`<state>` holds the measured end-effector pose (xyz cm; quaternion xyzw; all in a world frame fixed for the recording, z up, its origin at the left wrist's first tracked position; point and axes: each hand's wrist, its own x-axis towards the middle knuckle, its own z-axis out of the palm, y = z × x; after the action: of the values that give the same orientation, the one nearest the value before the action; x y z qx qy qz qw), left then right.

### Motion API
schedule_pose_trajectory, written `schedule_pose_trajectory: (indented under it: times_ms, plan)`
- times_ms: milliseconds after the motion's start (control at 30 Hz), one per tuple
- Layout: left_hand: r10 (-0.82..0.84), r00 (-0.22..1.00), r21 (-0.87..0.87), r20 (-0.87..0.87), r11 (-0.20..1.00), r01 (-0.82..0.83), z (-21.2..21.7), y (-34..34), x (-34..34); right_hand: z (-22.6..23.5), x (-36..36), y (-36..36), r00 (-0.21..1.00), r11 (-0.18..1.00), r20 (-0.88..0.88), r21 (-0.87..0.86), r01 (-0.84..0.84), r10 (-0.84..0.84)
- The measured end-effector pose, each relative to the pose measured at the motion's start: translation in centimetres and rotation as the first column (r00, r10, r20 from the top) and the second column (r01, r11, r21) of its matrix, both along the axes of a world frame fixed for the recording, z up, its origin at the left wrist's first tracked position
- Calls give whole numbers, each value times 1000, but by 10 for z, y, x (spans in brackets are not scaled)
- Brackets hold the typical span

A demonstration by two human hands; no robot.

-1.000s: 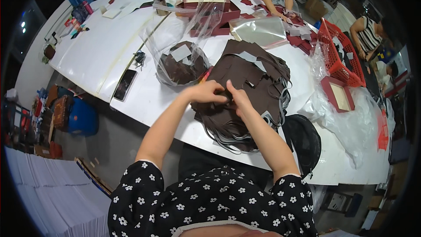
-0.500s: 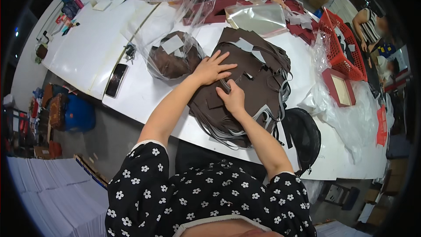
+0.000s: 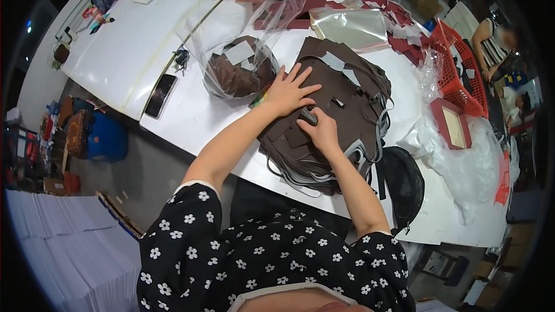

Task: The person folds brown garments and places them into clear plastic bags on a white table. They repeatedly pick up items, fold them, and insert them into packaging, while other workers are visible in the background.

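A thick stack of dark brown bag-like pieces (image 3: 332,84) lies on the white table in front of me, with grey-edged straps hanging off its near and right sides. My left hand (image 3: 286,92) rests on the stack, palm down with the fingers spread. Just right of it, my right hand (image 3: 321,128) is closed, thumb and fingers pinching a small dark brown strap-like piece (image 3: 309,116) on the stack. Its exact kind is hard to make out. White slips (image 3: 333,61) lie on the stack's far part. Left of it stands a clear plastic bag (image 3: 237,84) holding brown pieces.
A phone (image 3: 161,96) and keys (image 3: 181,58) lie at the left. Behind are maroon boxes (image 3: 283,22) and clear film sheets (image 3: 350,28). To the right are a black pouch (image 3: 403,182), crumpled plastic (image 3: 462,182) and a red basket (image 3: 462,72). Other people work beyond.
The view has shifted slightly, so the table's things sit a little further right. Both my hands keep nearly the same places on the stack. A person's arm at the back has drawn away from the maroon pieces.
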<state>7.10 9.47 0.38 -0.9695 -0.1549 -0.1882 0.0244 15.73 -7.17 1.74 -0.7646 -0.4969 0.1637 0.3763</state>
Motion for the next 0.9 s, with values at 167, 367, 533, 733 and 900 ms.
schedule_pose_trajectory:
  times_ms: [167, 367, 533, 733, 900]
  plan:
    - [245, 963, -165, -113, 951, -262, 3, -37, -15, 26, 27, 19, 972, 911, 126, -390, -133, 196]
    - [275, 956, -251, -99, 923, -291, -4, -43, -14, 8, 37, 24, 915, 893, 183, -351, -282, 361]
    - [251, 968, -177, -25, 951, -252, -22, -38, -12, -17, 12, -1, 835, 927, 520, 194, -321, 180]
    - [334, 931, -168, -145, 919, -356, 1, -48, -7, 10, -70, -43, 716, 752, 672, 369, -546, 190]
    - [374, 927, -169, -23, 913, -372, -5, -47, -17, 15, -23, -50, 993, 947, 71, 313, 67, -94]
